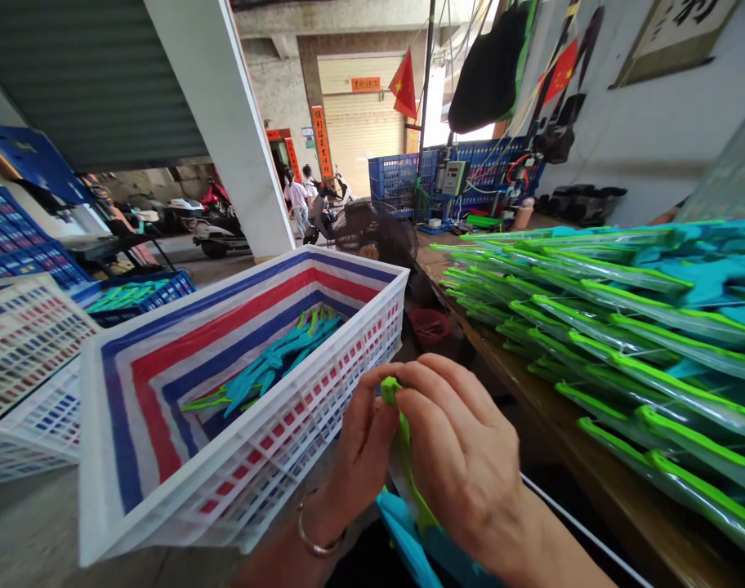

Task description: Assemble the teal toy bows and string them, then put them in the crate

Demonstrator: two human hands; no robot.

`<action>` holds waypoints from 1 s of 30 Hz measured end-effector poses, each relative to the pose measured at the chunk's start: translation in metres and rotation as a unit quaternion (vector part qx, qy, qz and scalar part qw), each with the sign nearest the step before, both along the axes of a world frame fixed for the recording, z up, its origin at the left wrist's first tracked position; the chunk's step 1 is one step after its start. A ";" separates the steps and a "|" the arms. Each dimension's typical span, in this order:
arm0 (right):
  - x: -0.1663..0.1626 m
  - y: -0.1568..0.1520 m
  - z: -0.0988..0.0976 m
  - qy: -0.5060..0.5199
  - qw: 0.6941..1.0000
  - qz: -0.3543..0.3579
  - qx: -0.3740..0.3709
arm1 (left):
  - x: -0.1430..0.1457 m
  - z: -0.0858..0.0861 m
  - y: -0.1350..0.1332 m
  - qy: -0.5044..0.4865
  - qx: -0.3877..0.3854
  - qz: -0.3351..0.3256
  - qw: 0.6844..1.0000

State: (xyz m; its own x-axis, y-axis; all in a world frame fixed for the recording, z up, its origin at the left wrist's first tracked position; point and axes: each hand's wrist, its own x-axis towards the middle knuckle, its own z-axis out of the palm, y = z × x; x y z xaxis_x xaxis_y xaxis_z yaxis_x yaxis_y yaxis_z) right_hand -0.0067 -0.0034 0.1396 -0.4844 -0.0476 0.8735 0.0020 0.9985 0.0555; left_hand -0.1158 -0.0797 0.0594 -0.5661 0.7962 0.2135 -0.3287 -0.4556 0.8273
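Both hands meet low in the middle of the view, around a long lime-green and turquoise plastic piece. My left hand pinches its green top end between thumb and fingers. My right hand closes round the same piece from the other side, its fingertips near that end. The turquoise part hangs below the hands; the exact kind of item cannot be told. Just left of the hands stands a white plastic crate with a striped lining. Inside it lie several similar turquoise and green pieces.
At right, a wooden table bears a tall stack of green-edged, clear and turquoise pieces. Beyond the crate is a black fan. More crates stand at far left. A pillar rises behind; people and scooters are farther off.
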 end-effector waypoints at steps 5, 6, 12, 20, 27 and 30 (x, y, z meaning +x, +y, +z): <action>0.013 -0.006 0.021 0.039 0.982 0.036 -0.181 | -0.006 0.011 -0.006 0.158 0.031 -0.031 0.986; 0.014 -0.006 0.021 0.054 0.976 0.039 -0.209 | -0.006 0.012 -0.005 0.174 0.042 -0.039 0.983; 0.012 -0.001 0.005 0.056 0.963 0.025 -0.261 | -0.008 0.015 0.007 0.120 0.127 -0.090 0.980; 0.016 -0.006 -0.006 -0.034 0.987 0.002 -0.155 | -0.001 0.025 0.007 0.127 0.033 -0.037 0.991; 0.023 0.001 -0.014 -0.051 0.975 -0.002 -0.218 | 0.004 0.014 0.011 0.103 -0.010 -0.054 0.993; 0.029 0.002 -0.016 -0.043 0.973 0.002 -0.226 | 0.007 0.012 0.013 0.072 -0.007 -0.106 0.992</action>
